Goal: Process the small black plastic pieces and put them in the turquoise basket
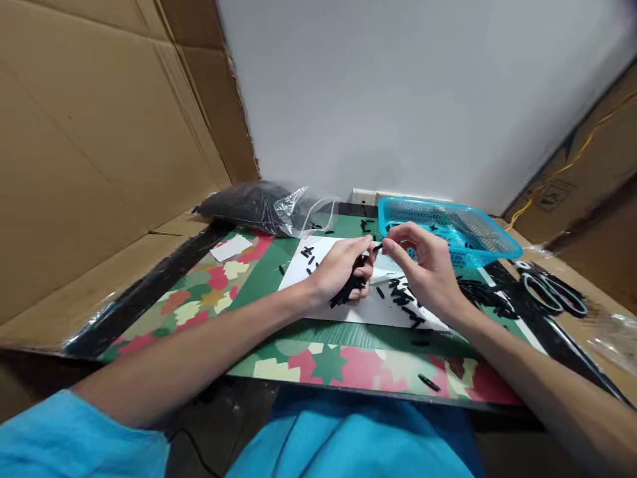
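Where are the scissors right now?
In the head view, the scissors lie at the far right of the work surface, just right of the blue basket and beyond the right hand.

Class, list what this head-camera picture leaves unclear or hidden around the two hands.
- Left hand: how many black pieces it holds; its fingers cover the bundle.
- Right hand: the piece pinched at its fingertips is too small to identify.
- Blue basket: contents partly hidden behind the right hand.
- Plastic bag: dark contents too blurred.
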Demonstrator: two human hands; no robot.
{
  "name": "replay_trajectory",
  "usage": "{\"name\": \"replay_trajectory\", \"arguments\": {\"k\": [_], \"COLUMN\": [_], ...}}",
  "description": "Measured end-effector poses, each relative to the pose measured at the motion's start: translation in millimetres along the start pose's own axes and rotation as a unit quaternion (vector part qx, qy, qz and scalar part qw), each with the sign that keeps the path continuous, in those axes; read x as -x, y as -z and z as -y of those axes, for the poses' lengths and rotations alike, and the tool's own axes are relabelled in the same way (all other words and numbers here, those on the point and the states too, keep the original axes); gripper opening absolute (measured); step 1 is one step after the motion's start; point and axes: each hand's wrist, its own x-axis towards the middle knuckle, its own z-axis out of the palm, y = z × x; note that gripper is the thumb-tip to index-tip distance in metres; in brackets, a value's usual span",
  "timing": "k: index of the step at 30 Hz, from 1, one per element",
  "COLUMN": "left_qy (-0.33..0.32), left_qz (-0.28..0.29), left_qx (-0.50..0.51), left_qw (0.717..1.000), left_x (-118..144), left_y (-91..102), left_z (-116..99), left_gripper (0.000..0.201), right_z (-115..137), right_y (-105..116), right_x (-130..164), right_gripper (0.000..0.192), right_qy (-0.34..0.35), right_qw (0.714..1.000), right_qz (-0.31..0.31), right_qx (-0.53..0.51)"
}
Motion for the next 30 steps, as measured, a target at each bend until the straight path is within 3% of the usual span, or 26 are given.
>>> {"name": "replay_trajectory", "arguments": {"k": [9,18,22,26,28,30], "left_qy": [-0.039,-0.047,-0.046,-0.035,-0.028,-0.020], "left_qz": [0.027,0.006,0.000,0.001,-0.002,-0.004], "left_qx": [-0.014,-0.021,-0.025,-0.020,-0.013,-0.007], "left_qw": [0.999,0.999,0.999,0.999,1.000,1.000], "left_x": [3.1,1.9,2.4,2.7,2.6,2.6], "left_y": [2.4,3.3,3.5,3.5,3.4,3.2], "left_z": [-0.8,-2.4,-3.8,-4.5,-4.6,-4.9], "left_gripper": [0.036,0.040,0.040,0.039,0.039,0.039], "right_z": [-8.7,-7.7,-5.8,-3.9,-4.4,-6.2], "right_y": [-2.9,-1.2,0.0,-1.4,0.4,6.7], "right_x": [-1.5,-1.8,0.5,4.1,3.8,1.0], "right_gripper": [0.029,0.029,0.023,0.014,0.014,0.016], "right_qy": [-0.067,-0.073,-0.046,0.020,0.086,0.171], "right_qw": [0.991,0.989,0.996,0.997,0.985,0.951], "right_qz": [0.007,0.023,0.042,0.039,0.034,0.031], "right_qx": [-0.116,-0.129,-0.068,0.059,0.145,0.256]}}
